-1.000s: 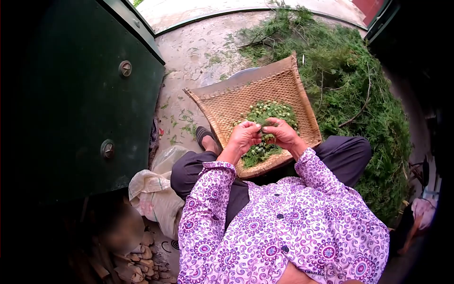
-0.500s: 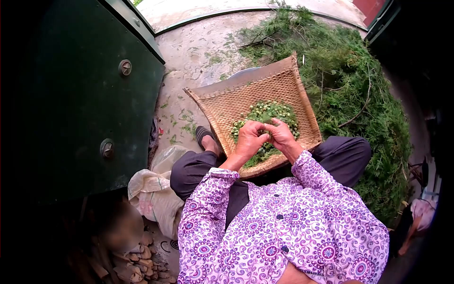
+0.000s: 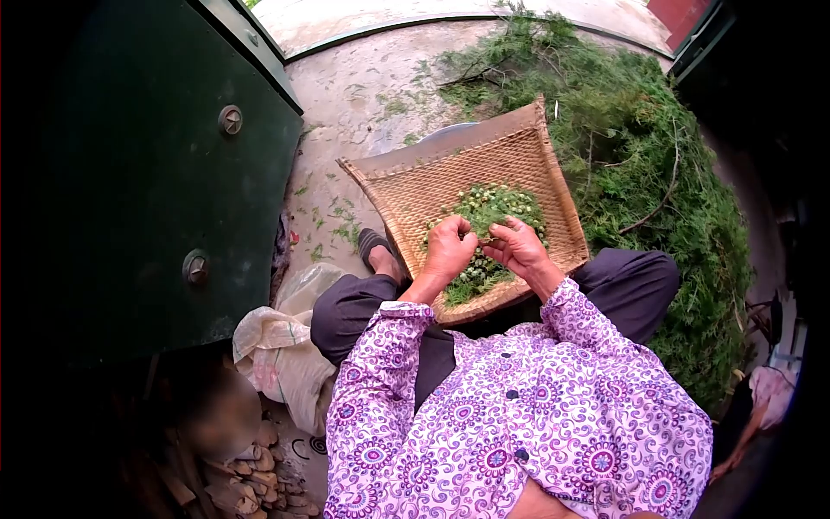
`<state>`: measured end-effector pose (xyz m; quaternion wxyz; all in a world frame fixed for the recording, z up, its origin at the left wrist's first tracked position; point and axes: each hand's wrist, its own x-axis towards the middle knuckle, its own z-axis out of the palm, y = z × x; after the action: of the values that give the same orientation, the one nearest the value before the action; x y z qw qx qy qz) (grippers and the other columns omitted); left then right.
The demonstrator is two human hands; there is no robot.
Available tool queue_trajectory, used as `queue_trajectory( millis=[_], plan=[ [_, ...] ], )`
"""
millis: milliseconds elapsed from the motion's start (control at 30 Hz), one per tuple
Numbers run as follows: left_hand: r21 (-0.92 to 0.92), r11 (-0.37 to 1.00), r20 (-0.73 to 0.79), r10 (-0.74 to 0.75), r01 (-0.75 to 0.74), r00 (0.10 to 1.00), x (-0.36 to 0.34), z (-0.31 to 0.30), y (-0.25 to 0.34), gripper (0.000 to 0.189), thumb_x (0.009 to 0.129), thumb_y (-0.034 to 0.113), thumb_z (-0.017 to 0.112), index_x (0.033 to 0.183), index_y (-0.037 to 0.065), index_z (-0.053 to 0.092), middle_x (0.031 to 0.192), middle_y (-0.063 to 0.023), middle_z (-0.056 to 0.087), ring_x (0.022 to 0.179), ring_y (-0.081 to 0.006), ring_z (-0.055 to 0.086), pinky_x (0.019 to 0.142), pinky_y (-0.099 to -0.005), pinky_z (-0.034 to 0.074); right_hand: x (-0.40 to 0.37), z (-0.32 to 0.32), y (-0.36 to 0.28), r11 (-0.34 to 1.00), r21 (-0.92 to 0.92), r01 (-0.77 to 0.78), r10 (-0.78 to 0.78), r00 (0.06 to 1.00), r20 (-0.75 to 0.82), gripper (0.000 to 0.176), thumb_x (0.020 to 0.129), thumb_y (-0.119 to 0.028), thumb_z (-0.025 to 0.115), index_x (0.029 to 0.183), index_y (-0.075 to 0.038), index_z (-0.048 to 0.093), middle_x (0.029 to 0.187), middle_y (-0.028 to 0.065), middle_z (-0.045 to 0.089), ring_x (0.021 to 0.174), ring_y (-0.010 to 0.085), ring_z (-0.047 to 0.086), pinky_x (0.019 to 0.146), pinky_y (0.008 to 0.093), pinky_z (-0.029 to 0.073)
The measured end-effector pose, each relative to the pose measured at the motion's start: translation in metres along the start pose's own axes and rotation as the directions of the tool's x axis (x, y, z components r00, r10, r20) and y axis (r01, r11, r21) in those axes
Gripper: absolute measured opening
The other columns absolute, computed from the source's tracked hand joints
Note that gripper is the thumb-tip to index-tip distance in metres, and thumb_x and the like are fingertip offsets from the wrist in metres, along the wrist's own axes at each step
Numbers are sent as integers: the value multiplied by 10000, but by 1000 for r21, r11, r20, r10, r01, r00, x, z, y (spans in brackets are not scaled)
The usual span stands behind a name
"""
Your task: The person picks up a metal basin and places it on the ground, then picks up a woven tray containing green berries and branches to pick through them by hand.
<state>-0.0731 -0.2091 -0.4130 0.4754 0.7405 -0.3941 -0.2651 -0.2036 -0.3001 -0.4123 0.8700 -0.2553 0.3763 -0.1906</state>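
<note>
1. On my remote feed, the left hand (image 3: pixel 449 251) and right hand (image 3: pixel 519 248) sit slightly apart above the woven basket (image 3: pixel 406 203); half a second ago their fingertips met. I judge the fine handwork is mid-course.
2. Both hands' fingers curl inward; I cannot tell whether either pinches a sprig.
3. I count one green pile (image 3: pixel 497 203) inside the basket, its round bits too many to number; one branch heap (image 3: pixel 666 190) right of it; one sack (image 3: pixel 281 350) at its near left; two door studs (image 3: pixel 230 120) farther left.

The hands (image 3: pixel 449 251) partly hide the heaped greenery (image 3: pixel 494 205)
</note>
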Motion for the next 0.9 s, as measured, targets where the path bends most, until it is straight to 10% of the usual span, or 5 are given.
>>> queue_trajectory(
  millis=[267,433,667,800,900],
  plan=[
    [-75,995,46,-59,62,997,0,1,0,145,660,91,617,764,10,554,625,-23,549,540,-93,507,494,-251,430,-8,8,-8,942,-288,170,-92,959,266,131,757,-24,616,878,-7,568,737,18,578,658,97,561,547,199,460],
    [-152,933,307,-269,327,913,2,-3,5,147,621,88,631,731,18,563,616,-15,550,547,-93,512,482,-256,428,-6,5,-6,64,-799,598,-468,725,505,106,698,6,573,801,-4,600,660,10,577,620,75,533,553,236,446],
    [229,969,292,-161,95,943,0,-2,-7,204,584,112,611,760,10,614,659,-133,617,641,-260,603,628,-350,479,-10,-45,-82,220,-779,587,-792,574,209,114,752,-3,553,855,-31,591,682,-42,535,596,10,427,481,181,356],
    [412,911,255,-92,-22,963,-3,-2,-12,303,617,147,591,878,-3,628,891,-224,592,877,-343,572,789,-402,448,-22,-144,-128,-457,-869,-188,-802,510,311,309,648,-73,583,955,-35,598,999,178,583,900,307,566,773,387,449],
    [395,917,273,-163,44,948,0,-9,3,391,655,212,599,973,-16,605,1032,-232,553,984,-333,535,867,-382,416,-27,-161,-124,-428,-885,-184,-708,677,201,204,645,-85,592,839,-31,622,875,185,606,815,304,591,711,377,466]
  ],
)
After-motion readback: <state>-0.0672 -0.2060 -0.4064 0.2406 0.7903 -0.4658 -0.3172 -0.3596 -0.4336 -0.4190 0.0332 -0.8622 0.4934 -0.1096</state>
